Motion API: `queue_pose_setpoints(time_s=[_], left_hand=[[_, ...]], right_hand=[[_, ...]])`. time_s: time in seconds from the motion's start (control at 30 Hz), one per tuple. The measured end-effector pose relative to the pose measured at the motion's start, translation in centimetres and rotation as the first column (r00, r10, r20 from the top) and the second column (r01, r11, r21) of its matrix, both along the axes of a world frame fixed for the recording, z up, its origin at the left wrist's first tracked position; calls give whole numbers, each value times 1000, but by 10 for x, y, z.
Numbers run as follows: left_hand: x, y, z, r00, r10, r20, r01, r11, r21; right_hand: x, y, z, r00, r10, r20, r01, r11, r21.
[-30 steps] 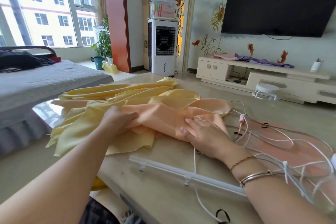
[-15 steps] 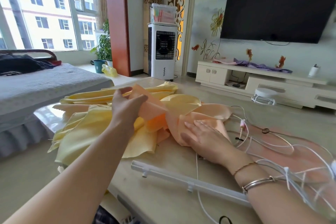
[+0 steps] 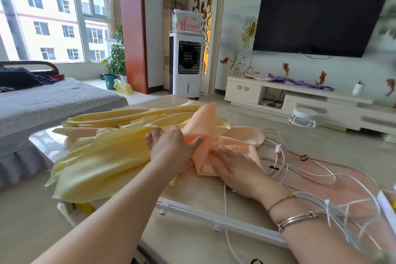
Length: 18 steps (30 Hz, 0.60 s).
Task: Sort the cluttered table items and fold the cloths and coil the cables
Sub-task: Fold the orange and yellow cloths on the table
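From the head view, we find the left hand (image 3: pixel 171 150) gripping a raised flap of the peach cloth (image 3: pixel 203 126), thumb on the near face of the flap and the fingers curled behind it, so that the flap stands up off the table (image 3: pixel 192 231) with its top corner pointing away from us. We note the right hand (image 3: pixel 233 167) lying flat on the lower part of the same cloth, fingers straight and spread, pressing it to the table and holding nothing. The peach cloth sits at the middle of the table, partly over the yellow cloth (image 3: pixel 102 165), which spreads in loose folds to the left and hangs past the near left edge. To the right of the cloths we record a tangle of white cables (image 3: pixel 310 169) strewn across the table, one running under the right wrist, with a small pink plug (image 3: pixel 278 149) just beside the peach cloth. A white rail (image 3: pixel 214 223) lies across the near edge of the table beneath both forearms. Two bracelets (image 3: pixel 297 218) circle the right wrist. Beyond the table we observe a dark television (image 3: pixel 321 19) on the wall above a low cabinet (image 3: pixel 300 96), a white fan unit (image 3: pixel 186 64) and a bed (image 3: pixel 53 100) on the left.
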State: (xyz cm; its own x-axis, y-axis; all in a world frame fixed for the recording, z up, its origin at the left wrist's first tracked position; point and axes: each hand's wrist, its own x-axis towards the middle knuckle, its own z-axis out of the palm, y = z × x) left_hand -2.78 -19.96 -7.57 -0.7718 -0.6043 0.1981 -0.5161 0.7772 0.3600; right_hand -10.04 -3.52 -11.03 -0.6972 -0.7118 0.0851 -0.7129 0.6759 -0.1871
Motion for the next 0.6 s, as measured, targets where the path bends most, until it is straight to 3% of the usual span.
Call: queue_pose_setpoints(time_s=[0.07, 0.17, 0.23, 0.37, 0.6], left_hand=[[0, 4, 1, 998, 24, 55, -17, 991, -133], [-1, 10, 7, 1000, 11, -26, -18, 951, -309], [-2, 14, 10, 998, -46, -42, 34, 965, -261], [-9, 21, -6, 978, -205, 24, 205, 979, -6], [-27, 26, -4, 920, -391, 13, 391, 920, 0]], right_hand=[[0, 0, 0, 1000, 8, -11, -8, 1000, 3], [-3, 0, -1, 1000, 14, 14, -15, 1000, 10], [-4, -1, -3, 1000, 10, 29, -10, 1000, 9], [-5, -1, -3, 1000, 26, 4, -26, 1000, 16], [-7, 1, -4, 996, 87, -1, -87, 996, 27]])
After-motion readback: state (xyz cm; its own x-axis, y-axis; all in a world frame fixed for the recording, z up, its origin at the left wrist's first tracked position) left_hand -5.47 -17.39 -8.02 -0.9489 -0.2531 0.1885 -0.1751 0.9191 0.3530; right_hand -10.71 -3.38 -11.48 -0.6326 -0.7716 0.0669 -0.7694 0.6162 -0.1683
